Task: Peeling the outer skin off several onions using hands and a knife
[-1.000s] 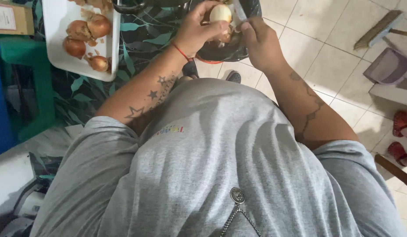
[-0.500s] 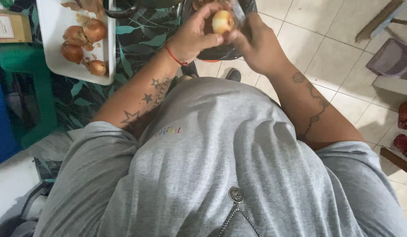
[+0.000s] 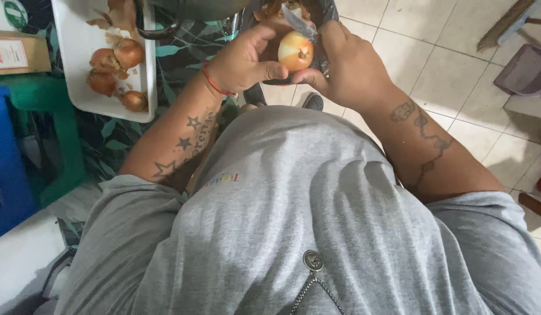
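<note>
My left hand (image 3: 247, 58) grips a partly peeled onion (image 3: 295, 51), pale yellow with a brown patch, held in front of my chest. My right hand (image 3: 346, 67) holds a small knife (image 3: 298, 22) whose blade rests against the top of the onion, thumb pressed on the onion's side. Below both hands sits a dark bag-lined bin (image 3: 326, 17) with onion skins in it.
A white tray (image 3: 72, 70) at the upper left holds several unpeeled brown onions (image 3: 116, 70) and loose skins, on a leaf-patterned cloth (image 3: 177, 58). A cardboard box (image 3: 17, 52), green stool (image 3: 55, 111) and blue container (image 3: 8, 169) stand left. Tiled floor with a broom (image 3: 509, 20) lies right.
The onion and both hands have shifted slightly lower and right in view. The knife blade now lies on the onion's top, and more pale flesh shows.
</note>
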